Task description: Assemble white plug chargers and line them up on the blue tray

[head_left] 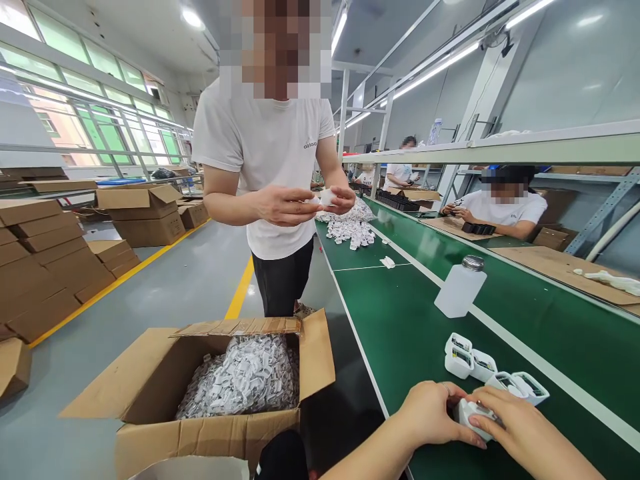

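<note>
My left hand [433,415] and my right hand [523,423] are closed together around a white plastic housing [469,415] over the green belt. The fingers cover much of it. Just beyond my hands stand several similar white housings [459,365] in a slanting row, their tops open and dark and yellowish parts showing inside. A translucent white bottle [459,291] with a metal cap stands farther up the belt.
An open cardboard box [210,433] full of small white pieces sits left of the belt [370,293]. A person [273,167] stands opposite, holding a white part. Beyond lie a heap of white pieces [350,230] and a seated co-worker [510,207]. Stacked cartons [45,260] line the left.
</note>
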`<state>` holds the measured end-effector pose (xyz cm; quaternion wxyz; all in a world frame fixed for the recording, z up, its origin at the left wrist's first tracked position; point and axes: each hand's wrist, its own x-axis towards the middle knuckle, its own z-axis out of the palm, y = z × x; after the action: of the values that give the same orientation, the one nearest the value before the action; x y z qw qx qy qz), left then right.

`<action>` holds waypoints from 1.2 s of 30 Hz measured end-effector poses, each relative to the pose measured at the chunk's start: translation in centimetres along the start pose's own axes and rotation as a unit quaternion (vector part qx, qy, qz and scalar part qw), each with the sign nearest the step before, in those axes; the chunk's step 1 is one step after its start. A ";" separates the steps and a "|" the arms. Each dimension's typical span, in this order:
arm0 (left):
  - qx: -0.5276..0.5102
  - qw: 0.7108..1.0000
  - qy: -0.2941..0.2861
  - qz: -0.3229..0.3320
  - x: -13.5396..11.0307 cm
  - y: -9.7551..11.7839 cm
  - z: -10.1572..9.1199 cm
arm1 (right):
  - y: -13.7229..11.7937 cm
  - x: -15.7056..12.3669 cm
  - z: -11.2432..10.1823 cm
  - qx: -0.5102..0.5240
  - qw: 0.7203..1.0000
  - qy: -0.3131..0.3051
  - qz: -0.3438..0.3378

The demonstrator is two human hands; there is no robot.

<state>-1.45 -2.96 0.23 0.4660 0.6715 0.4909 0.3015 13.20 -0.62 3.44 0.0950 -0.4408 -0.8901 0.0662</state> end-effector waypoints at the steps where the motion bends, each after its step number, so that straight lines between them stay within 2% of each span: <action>1: -0.003 1.000 0.002 -0.002 0.0 0.0 0.0 | -0.2 -0.2 0.0 0.002 1.000 0.005 -0.004; 8: -0.013 1.000 0.012 -0.015 0.0 -0.1 0.1 | -0.3 -1.2 0.0 -0.048 0.997 0.045 -0.037; 14: -0.031 1.000 -0.002 0.000 -0.2 -0.1 0.1 | -0.1 -1.4 0.1 -0.066 0.995 0.049 -0.060; 19: -0.037 0.999 0.006 -0.010 -0.1 -0.1 0.2 | 0.7 -1.5 1.0 -0.016 0.996 0.084 0.005; 23: -0.037 0.999 0.002 -0.011 -0.1 0.0 0.1 | 1.1 -1.4 1.3 0.032 0.997 0.054 0.043; 25: -0.033 0.999 0.001 -0.014 -0.2 0.1 0.1 | 0.7 -1.6 1.2 0.027 0.995 0.078 0.051; 28: -0.028 0.999 0.004 -0.017 -0.2 0.1 0.1 | -0.2 -2.0 1.3 -0.006 0.991 0.131 0.032; 31: -0.026 1.000 0.011 -0.011 0.1 -0.3 0.2 | -0.4 -2.1 1.5 -0.041 0.987 0.156 -0.010; 33: -0.020 1.000 0.016 0.001 0.3 -0.5 0.4 | -0.2 -2.0 1.5 -0.053 0.984 0.166 -0.031; 36: -0.004 0.999 0.037 0.032 0.3 -0.3 0.4 | -0.3 -1.7 0.7 -0.043 0.987 0.144 -0.056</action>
<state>-1.09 -2.82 -0.24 0.4403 0.6735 0.4845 0.3433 13.81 -2.21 2.59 0.2067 -0.3991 -0.8923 -0.0420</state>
